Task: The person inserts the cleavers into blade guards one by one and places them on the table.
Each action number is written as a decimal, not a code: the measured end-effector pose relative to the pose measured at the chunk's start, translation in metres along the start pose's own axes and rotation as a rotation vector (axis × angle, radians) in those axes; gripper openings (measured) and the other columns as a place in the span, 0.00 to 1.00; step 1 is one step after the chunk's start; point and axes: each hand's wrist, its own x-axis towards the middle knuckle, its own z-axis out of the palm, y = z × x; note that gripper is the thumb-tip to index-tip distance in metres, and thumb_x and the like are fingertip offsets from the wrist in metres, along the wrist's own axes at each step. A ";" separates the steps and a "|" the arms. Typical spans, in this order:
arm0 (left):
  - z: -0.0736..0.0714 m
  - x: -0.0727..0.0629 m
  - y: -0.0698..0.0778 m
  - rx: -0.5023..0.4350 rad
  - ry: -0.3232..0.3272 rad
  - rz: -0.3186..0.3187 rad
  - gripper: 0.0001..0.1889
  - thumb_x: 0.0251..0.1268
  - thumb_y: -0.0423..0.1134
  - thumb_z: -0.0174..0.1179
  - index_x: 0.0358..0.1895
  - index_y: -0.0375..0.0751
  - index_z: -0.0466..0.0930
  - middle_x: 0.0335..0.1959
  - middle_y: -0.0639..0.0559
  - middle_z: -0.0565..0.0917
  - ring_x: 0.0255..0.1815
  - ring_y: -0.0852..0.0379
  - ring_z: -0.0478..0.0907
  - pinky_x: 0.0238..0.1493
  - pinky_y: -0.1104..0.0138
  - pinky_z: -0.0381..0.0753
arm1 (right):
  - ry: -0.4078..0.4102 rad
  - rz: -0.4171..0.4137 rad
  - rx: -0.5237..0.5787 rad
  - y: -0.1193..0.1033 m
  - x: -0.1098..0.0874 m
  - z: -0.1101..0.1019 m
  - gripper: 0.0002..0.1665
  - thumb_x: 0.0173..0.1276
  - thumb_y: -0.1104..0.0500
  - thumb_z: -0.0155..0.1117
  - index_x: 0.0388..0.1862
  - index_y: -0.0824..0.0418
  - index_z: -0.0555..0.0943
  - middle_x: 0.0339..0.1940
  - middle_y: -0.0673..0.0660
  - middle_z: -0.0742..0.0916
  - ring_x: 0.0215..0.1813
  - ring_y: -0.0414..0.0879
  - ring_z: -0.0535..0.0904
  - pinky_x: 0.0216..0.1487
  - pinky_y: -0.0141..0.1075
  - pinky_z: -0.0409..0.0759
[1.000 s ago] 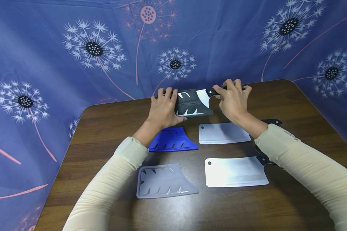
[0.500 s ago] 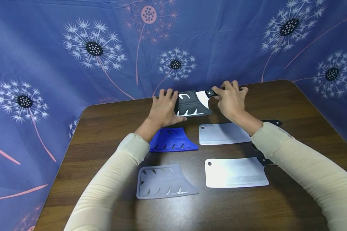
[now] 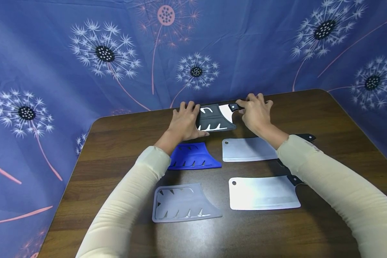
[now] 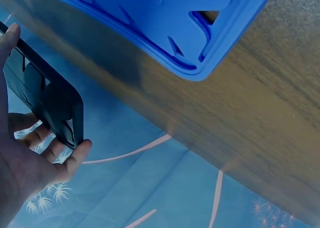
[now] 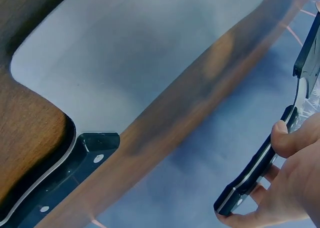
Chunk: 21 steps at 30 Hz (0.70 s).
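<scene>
My left hand (image 3: 185, 123) grips the closed end of a black blade guard (image 3: 213, 121), thumb on its near edge and fingers over the far one. In the left wrist view the guard (image 4: 52, 100) is held between thumb and fingers. A cleaver (image 3: 226, 112) sits in this guard, only a strip of its blade bare beside the handle. That black riveted handle (image 5: 255, 165) is pinched by my right hand (image 3: 256, 114). Guard and cleaver are held over the table's far edge. The blade shows white through the guard's slots.
On the brown wooden table (image 3: 116, 161) lie a blue blade guard (image 3: 193, 156) and a translucent grey one (image 3: 187, 202). Two bare cleavers lie to their right, a farther one (image 3: 248, 149) and a nearer one (image 3: 264, 193), handles partly behind my right arm. A blue dandelion-print cloth (image 3: 245, 46) hangs behind.
Both hands have come down slightly in the head view with the guard and cleaver. My right hand has shifted a little left along with the handle. The things on the table have not moved.
</scene>
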 end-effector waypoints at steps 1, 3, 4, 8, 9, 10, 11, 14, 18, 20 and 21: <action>0.001 0.001 0.000 -0.004 -0.006 0.000 0.57 0.40 0.76 0.62 0.70 0.41 0.59 0.65 0.43 0.63 0.64 0.39 0.58 0.53 0.42 0.69 | -0.010 0.003 0.002 0.001 0.001 0.001 0.30 0.61 0.75 0.55 0.63 0.60 0.77 0.47 0.65 0.77 0.50 0.62 0.65 0.50 0.64 0.58; 0.003 0.003 -0.001 -0.003 -0.017 0.004 0.56 0.40 0.76 0.62 0.70 0.42 0.59 0.64 0.44 0.63 0.64 0.39 0.58 0.53 0.43 0.69 | -0.029 0.010 -0.001 0.001 0.003 0.002 0.30 0.61 0.74 0.56 0.63 0.60 0.77 0.47 0.65 0.77 0.51 0.63 0.66 0.51 0.66 0.59; 0.004 0.004 -0.001 -0.001 -0.026 0.007 0.56 0.40 0.76 0.62 0.69 0.42 0.59 0.64 0.44 0.63 0.64 0.39 0.58 0.53 0.43 0.69 | -0.038 0.013 -0.005 0.002 0.003 0.002 0.30 0.61 0.74 0.56 0.63 0.60 0.77 0.48 0.66 0.77 0.51 0.64 0.66 0.51 0.67 0.59; 0.007 0.008 -0.002 0.008 -0.066 0.018 0.56 0.41 0.77 0.61 0.69 0.41 0.59 0.64 0.45 0.62 0.63 0.40 0.58 0.53 0.44 0.69 | -0.072 0.027 -0.008 0.003 0.007 0.005 0.28 0.61 0.73 0.57 0.62 0.61 0.78 0.49 0.67 0.78 0.54 0.66 0.67 0.53 0.72 0.58; 0.008 0.009 -0.003 0.007 -0.078 0.020 0.56 0.41 0.77 0.61 0.69 0.41 0.59 0.64 0.45 0.62 0.64 0.40 0.58 0.54 0.44 0.69 | -0.080 0.031 -0.008 0.004 0.008 0.006 0.27 0.62 0.73 0.57 0.61 0.61 0.78 0.49 0.67 0.78 0.55 0.67 0.67 0.53 0.73 0.57; 0.009 0.010 -0.003 0.006 -0.088 0.021 0.56 0.41 0.77 0.60 0.69 0.41 0.59 0.65 0.45 0.62 0.64 0.41 0.58 0.54 0.44 0.69 | -0.089 0.035 -0.005 0.004 0.009 0.007 0.27 0.62 0.73 0.57 0.61 0.62 0.78 0.50 0.67 0.78 0.56 0.67 0.67 0.54 0.75 0.56; 0.010 0.010 -0.003 0.006 -0.095 0.021 0.57 0.41 0.78 0.60 0.69 0.41 0.58 0.65 0.45 0.61 0.64 0.41 0.57 0.55 0.44 0.69 | -0.097 0.038 -0.003 0.005 0.010 0.007 0.26 0.63 0.73 0.57 0.61 0.62 0.78 0.50 0.68 0.78 0.57 0.68 0.67 0.54 0.76 0.55; 0.013 0.012 -0.004 0.001 -0.118 0.023 0.57 0.42 0.78 0.59 0.71 0.41 0.57 0.67 0.45 0.60 0.66 0.40 0.56 0.57 0.44 0.68 | -0.132 0.052 0.006 0.005 0.013 0.009 0.25 0.64 0.73 0.56 0.61 0.63 0.78 0.52 0.68 0.78 0.59 0.69 0.66 0.55 0.77 0.53; 0.018 0.014 -0.006 0.005 -0.137 0.028 0.57 0.42 0.78 0.58 0.71 0.41 0.57 0.68 0.44 0.59 0.66 0.40 0.56 0.58 0.44 0.67 | -0.188 0.070 0.020 0.007 0.015 0.014 0.25 0.65 0.72 0.56 0.62 0.63 0.77 0.56 0.69 0.77 0.60 0.70 0.65 0.56 0.77 0.51; 0.020 0.015 -0.007 0.006 -0.144 0.031 0.57 0.42 0.78 0.58 0.70 0.40 0.58 0.67 0.44 0.60 0.66 0.41 0.56 0.58 0.44 0.67 | -0.214 0.079 0.019 0.008 0.017 0.018 0.25 0.67 0.70 0.56 0.63 0.62 0.76 0.59 0.69 0.76 0.61 0.69 0.64 0.57 0.76 0.51; 0.021 0.015 -0.007 0.004 -0.148 0.031 0.57 0.42 0.78 0.59 0.70 0.40 0.58 0.67 0.45 0.60 0.66 0.41 0.56 0.58 0.43 0.67 | -0.225 0.083 0.020 0.009 0.017 0.020 0.25 0.67 0.70 0.56 0.64 0.62 0.76 0.61 0.70 0.74 0.61 0.69 0.64 0.57 0.76 0.51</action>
